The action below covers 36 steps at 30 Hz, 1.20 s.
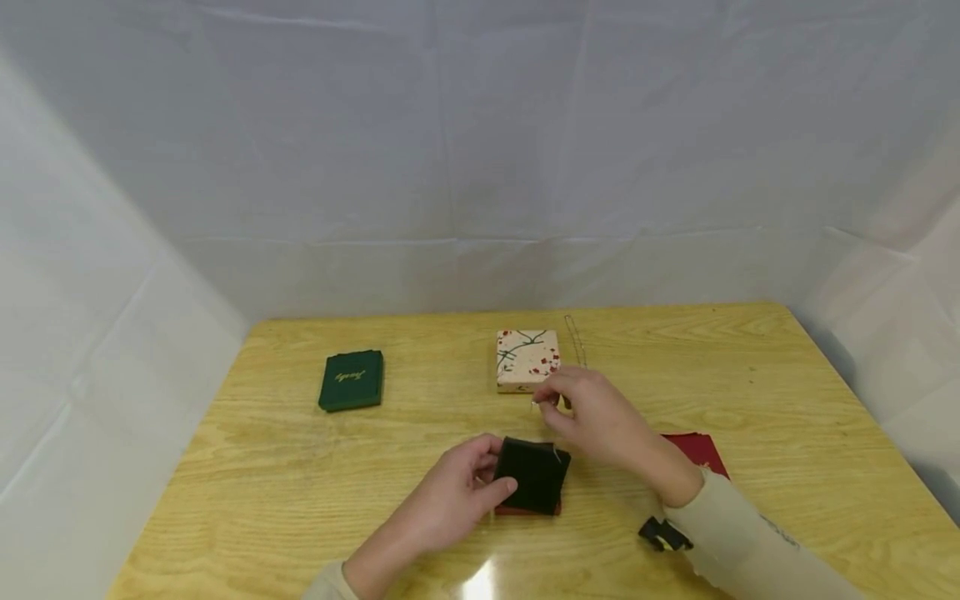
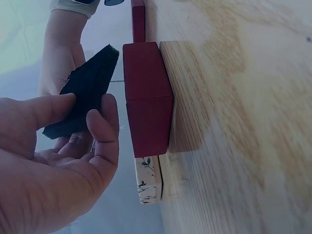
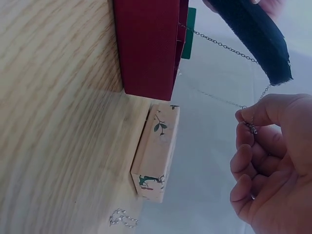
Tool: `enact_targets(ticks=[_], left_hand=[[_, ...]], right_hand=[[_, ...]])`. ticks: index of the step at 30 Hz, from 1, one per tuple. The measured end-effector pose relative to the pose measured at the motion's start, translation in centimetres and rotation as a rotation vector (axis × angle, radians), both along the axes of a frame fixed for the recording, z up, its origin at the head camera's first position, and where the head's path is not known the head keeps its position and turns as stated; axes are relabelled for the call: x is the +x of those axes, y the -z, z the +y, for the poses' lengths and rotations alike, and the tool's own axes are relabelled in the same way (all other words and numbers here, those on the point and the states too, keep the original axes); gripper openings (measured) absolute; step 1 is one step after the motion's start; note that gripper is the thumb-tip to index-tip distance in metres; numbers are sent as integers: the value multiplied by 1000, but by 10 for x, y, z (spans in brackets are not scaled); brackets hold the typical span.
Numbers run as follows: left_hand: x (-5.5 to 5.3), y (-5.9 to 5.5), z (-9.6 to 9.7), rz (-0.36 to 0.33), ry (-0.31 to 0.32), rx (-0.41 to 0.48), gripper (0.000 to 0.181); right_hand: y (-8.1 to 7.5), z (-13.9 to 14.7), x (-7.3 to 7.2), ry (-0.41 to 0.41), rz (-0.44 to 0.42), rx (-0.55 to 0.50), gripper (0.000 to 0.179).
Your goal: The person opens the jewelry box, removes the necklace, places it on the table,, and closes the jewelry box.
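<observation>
My left hand [image 1: 450, 500] pinches a black square pad [image 1: 534, 479], thumb on its face and fingers behind. The pad is tilted above an open red box [image 2: 148, 97] that stands on the table. My right hand [image 1: 600, 421] pinches one end of a thin chain necklace [image 3: 222, 45] between thumb and forefinger, with a small metal piece at the fingertips. In the right wrist view, the chain runs from the red box's opening, past the pad's edge, towards the right fingertips. The inside of the red box is mostly hidden.
Behind the hands stands a floral-patterned box [image 1: 527, 358], with another silver chain [image 1: 576, 337] lying beside it. A green box [image 1: 351, 380] with gold lettering sits at the left. A red lid-like piece [image 1: 697, 450] lies partly under my right forearm. White sheeting [image 1: 450, 167] surrounds the table.
</observation>
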<state>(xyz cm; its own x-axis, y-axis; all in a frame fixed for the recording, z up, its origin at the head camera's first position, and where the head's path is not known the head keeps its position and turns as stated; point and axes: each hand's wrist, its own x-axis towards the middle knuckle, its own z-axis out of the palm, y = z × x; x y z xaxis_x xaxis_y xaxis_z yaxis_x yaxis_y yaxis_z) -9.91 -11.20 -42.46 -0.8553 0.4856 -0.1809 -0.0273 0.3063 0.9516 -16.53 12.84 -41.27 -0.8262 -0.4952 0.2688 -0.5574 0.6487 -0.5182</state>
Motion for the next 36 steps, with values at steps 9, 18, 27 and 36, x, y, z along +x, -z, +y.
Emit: enact_targets(ticks=[9, 18, 27, 36], left_hand=[[1, 0, -3, 11, -19, -2, 28], [2, 0, -7, 37, -45, -77, 41], [2, -1, -10, 3, -66, -83, 58], [1, -1, -11, 0, -70, -84, 56]], right_hand=[[-1, 10, 4, 40, -73, -63, 11], [-4, 21, 12, 85, -107, -121, 11], [-3, 28, 16, 125, -121, -144, 8], [-1, 33, 18, 158, -111, -139, 9]])
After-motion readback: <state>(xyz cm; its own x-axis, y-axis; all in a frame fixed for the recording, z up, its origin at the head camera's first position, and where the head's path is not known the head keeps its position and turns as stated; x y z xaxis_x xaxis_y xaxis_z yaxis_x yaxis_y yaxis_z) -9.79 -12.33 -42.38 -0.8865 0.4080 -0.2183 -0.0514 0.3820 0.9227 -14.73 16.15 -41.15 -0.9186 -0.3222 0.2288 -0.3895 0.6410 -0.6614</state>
